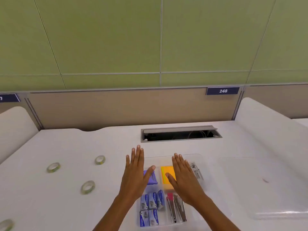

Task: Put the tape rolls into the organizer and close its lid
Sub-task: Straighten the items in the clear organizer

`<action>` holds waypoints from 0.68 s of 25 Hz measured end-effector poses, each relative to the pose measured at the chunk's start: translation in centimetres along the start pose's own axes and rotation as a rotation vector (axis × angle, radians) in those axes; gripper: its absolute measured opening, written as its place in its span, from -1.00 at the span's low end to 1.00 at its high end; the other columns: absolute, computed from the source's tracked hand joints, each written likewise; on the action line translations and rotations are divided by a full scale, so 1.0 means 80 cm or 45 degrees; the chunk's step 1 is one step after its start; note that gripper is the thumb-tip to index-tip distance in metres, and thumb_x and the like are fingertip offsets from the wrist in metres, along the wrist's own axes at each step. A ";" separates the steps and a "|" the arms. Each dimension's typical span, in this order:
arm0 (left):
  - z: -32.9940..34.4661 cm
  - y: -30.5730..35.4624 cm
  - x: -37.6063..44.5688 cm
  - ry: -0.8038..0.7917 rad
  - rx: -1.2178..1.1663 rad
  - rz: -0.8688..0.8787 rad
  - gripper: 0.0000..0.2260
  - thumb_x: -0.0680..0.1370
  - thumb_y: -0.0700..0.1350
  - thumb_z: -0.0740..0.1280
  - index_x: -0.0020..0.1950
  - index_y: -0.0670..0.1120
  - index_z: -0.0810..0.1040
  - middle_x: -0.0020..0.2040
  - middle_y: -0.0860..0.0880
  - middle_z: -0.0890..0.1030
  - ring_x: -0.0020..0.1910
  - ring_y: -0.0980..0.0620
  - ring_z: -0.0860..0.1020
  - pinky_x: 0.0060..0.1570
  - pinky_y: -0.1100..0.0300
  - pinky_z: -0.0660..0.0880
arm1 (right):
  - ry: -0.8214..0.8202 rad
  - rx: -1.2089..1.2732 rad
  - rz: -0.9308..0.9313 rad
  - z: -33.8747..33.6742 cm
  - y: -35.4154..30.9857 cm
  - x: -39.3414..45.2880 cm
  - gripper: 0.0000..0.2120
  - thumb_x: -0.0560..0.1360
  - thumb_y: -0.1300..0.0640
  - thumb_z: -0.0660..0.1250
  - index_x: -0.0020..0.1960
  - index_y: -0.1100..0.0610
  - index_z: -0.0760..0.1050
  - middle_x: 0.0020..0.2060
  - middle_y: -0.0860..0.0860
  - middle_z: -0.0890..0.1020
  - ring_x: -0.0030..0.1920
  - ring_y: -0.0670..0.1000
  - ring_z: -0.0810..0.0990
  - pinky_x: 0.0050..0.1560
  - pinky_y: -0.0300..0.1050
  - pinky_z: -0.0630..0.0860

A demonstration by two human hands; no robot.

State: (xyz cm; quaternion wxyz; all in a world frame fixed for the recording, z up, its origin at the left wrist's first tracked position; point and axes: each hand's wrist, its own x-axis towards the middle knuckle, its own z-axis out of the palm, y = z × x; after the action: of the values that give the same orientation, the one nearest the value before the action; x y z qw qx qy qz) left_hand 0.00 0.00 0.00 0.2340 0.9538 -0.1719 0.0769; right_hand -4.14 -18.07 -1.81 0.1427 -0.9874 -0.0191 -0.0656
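A clear plastic organizer (pixel 196 157) lies open on the white desk in front of me, holding staple boxes, staplers, orange sticky notes and purple items. Its clear lid (pixel 260 189) lies flat to its right. Several clear tape rolls lie on the desk to the left: one (pixel 100 160) at the back, one (pixel 53 167) further left, one (pixel 87 187) nearer, one (pixel 5 225) at the bottom left edge. My left hand (pixel 135 174) and my right hand (pixel 185 177) hover flat over the organizer, fingers spread, holding nothing.
An open cable slot (pixel 180 135) is cut into the desk behind the organizer. A tan partition with a "248" sign (pixel 223 91) backs the desk. White rounded side dividers (pixel 266 124) stand left and right.
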 end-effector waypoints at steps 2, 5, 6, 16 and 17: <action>0.015 -0.003 -0.018 -0.063 -0.074 -0.010 -0.07 0.07 0.53 -0.50 0.29 0.02 -0.41 0.33 0.05 -0.43 0.35 0.11 -0.39 0.23 0.27 -0.50 | -0.011 0.008 0.025 0.015 0.001 -0.013 0.05 0.03 -0.46 -0.71 0.32 0.20 -0.42 0.35 0.02 -0.36 0.39 0.00 -0.37 0.36 -0.29 -0.47; 0.047 -0.012 -0.048 -0.136 -0.174 -0.062 -0.04 0.07 0.55 -0.46 0.33 0.02 -0.37 0.35 0.07 -0.40 0.37 0.14 -0.33 0.23 0.30 -0.47 | -0.143 -0.072 0.100 0.039 0.003 -0.034 -0.14 0.44 -0.33 -0.46 0.42 0.25 0.09 0.42 0.09 0.20 0.42 0.07 0.26 0.37 -0.28 -0.34; 0.053 -0.015 -0.053 -0.156 -0.187 -0.071 -0.03 0.07 0.56 -0.45 0.33 0.01 -0.36 0.35 0.06 -0.38 0.38 0.14 -0.32 0.23 0.31 -0.46 | -0.206 -0.078 0.120 0.046 0.001 -0.038 -0.28 0.53 -0.25 -0.35 0.35 0.18 0.27 0.34 0.06 0.43 0.32 0.03 0.45 0.38 -0.21 -0.24; 0.075 -0.012 -0.083 -0.252 -0.345 -0.215 0.03 0.01 0.59 -0.41 0.34 0.03 -0.32 0.43 0.05 -0.28 0.46 0.07 -0.22 0.38 0.20 -0.22 | -0.256 -0.090 0.178 0.065 -0.002 -0.054 -0.36 0.53 -0.26 -0.29 0.32 0.01 0.35 0.33 0.00 0.48 0.34 0.01 0.42 0.39 -0.14 -0.20; 0.076 -0.011 -0.085 -0.247 -0.358 -0.241 0.06 0.01 0.59 -0.39 0.39 0.03 -0.27 0.48 0.03 -0.22 0.49 0.03 -0.16 0.41 0.16 -0.15 | -0.173 -0.076 0.138 0.067 0.001 -0.056 -0.26 0.47 -0.33 -0.36 0.39 0.02 0.25 0.43 0.01 0.30 0.44 0.01 0.25 0.42 -0.16 -0.27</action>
State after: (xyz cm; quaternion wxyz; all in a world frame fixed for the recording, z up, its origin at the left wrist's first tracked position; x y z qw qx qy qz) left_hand -5.57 -0.14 -7.22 0.3533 0.9266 -0.1122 -0.0627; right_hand -7.90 -16.66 -7.55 0.1150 -0.9930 0.0266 0.0088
